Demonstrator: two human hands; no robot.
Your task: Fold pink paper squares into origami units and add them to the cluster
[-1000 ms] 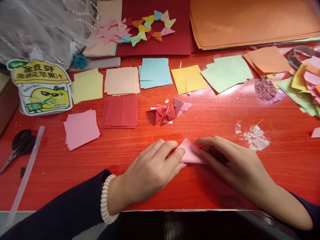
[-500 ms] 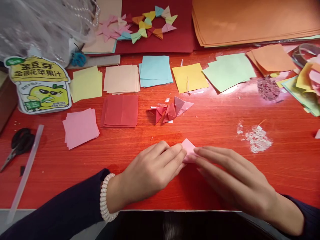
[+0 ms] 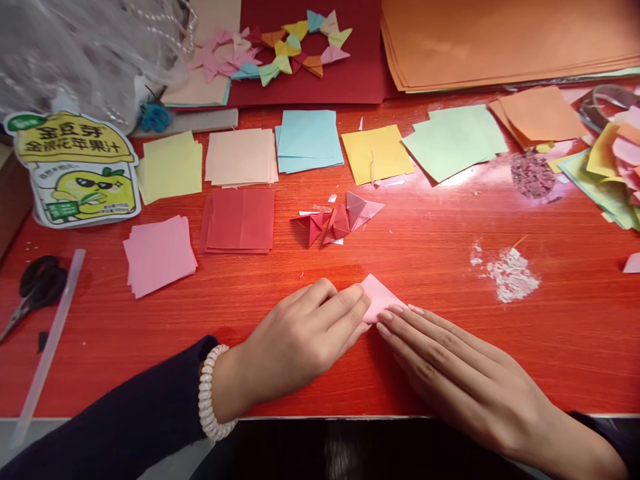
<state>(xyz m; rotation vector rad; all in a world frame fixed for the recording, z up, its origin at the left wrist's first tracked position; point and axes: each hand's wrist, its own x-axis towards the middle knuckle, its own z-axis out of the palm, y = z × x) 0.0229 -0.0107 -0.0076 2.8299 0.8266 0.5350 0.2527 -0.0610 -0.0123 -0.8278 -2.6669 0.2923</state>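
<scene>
A small folded piece of pink paper (image 3: 379, 297) lies on the red table in front of me, one point facing away. My left hand (image 3: 307, 333) is closed on its left side, the fingertips bunched over the edge. From the right, my right hand (image 3: 460, 373) reaches in with straight fingers laid flat along the paper's near right edge; its thumb is hidden. Beyond the hands sit folded paper pieces (image 3: 337, 223) in red and pink. A stack of pink squares (image 3: 161, 256) and a stack of red squares (image 3: 238, 220) lie to the left.
Farther back runs a row of colored squares, including a blue stack (image 3: 311, 139) and a green stack (image 3: 457, 141). Black-handled scissors (image 3: 40, 283) and a translucent stick (image 3: 50, 347) lie at left, near a drink pouch (image 3: 75, 173). White scraps (image 3: 513, 275) are at right.
My right fingers have flattened and shifted down and slightly right along the paper, uncovering more of its right side. My left hand stays on its left edge.
</scene>
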